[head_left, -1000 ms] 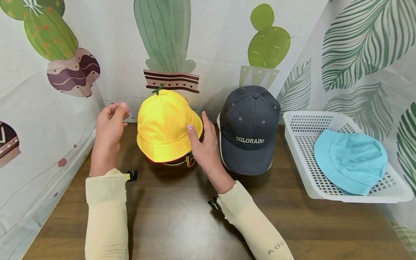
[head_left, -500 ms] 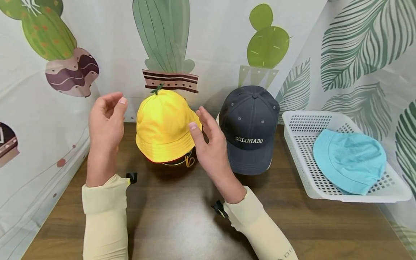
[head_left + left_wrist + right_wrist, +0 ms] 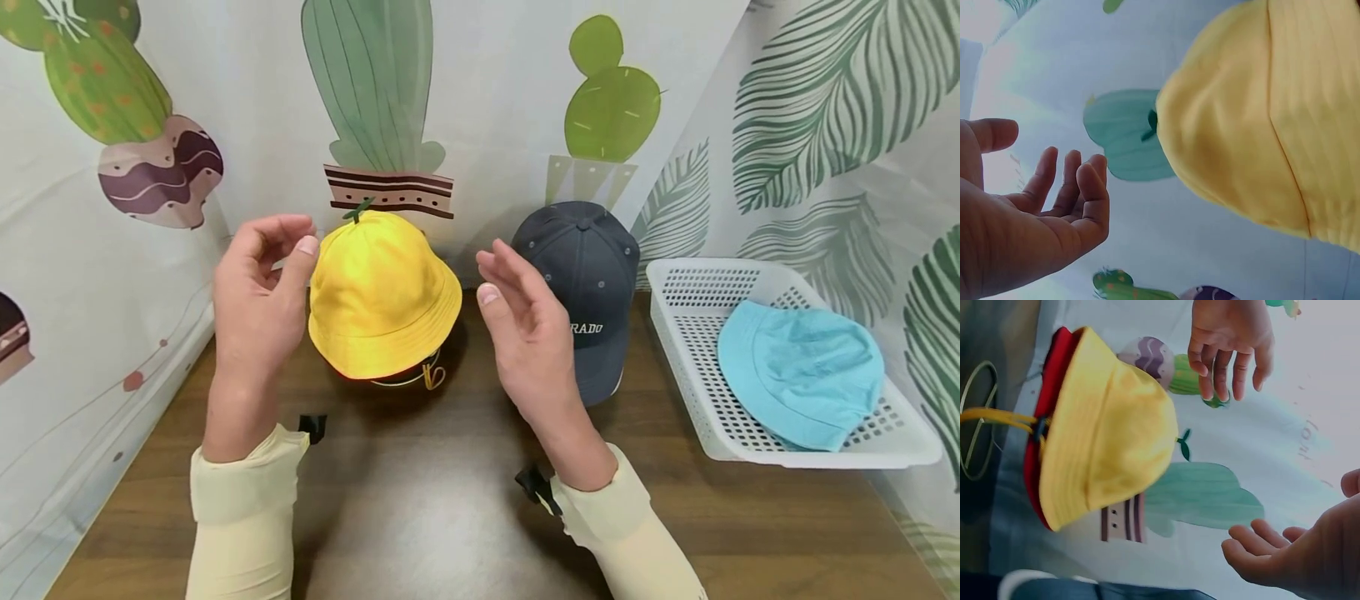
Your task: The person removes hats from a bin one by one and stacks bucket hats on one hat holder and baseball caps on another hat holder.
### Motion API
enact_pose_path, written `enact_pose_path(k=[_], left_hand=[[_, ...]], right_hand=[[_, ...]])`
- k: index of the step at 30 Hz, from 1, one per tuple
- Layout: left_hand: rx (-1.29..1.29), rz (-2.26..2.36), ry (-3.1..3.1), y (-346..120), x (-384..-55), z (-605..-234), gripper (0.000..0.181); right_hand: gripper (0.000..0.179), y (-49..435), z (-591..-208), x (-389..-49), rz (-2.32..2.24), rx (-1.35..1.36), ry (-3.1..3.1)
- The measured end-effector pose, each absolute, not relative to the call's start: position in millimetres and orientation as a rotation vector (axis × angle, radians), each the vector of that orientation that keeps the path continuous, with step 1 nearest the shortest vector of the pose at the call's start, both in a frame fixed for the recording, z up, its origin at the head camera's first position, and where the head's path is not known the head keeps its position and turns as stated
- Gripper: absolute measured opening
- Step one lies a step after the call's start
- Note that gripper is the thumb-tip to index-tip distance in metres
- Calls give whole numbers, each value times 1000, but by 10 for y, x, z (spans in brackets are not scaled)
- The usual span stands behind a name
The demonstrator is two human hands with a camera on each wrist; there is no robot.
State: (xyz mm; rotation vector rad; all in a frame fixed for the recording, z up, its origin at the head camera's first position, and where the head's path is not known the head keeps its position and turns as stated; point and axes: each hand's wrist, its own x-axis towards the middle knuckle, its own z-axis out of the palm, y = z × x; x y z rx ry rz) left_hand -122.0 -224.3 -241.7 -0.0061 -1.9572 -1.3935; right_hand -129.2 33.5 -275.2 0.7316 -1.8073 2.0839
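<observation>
A yellow bucket hat [image 3: 382, 292] with a green sprout on top sits between my hands. The right wrist view shows its red lining [image 3: 1054, 375] and a yellow cord [image 3: 997, 415] with a dark toggle. On the hat's left, my left hand [image 3: 262, 292] is raised with loosely bent fingers, holding nothing; in the left wrist view a gap parts it from the hat. My right hand [image 3: 532, 333], fingers relaxed, hovers right of the hat, apart from it. It partly covers a dark navy baseball cap [image 3: 581, 250] with white lettering; whether it touches the cap cannot be told.
At the right, a white perforated basket [image 3: 678, 375] holds a light blue bucket hat [image 3: 802, 375]. Everything stands on a brown wooden table [image 3: 420, 508]. A white curtain [image 3: 495, 83] printed with cacti and leaves hangs behind and along the sides.
My right hand has let go of the yellow hat's brim and moved right, in front of the navy cap. My left hand has spread a little and shifted slightly toward the hat. The hats stay put.
</observation>
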Motion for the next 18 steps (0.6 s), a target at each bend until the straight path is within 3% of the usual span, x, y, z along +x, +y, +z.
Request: enact_pose_path(k=[18], left_hand=[[-224, -1384, -2056, -1902, -981, -2376, 30]], right_hand=[[40, 909, -2584, -1266, 2008, 713, -1681]])
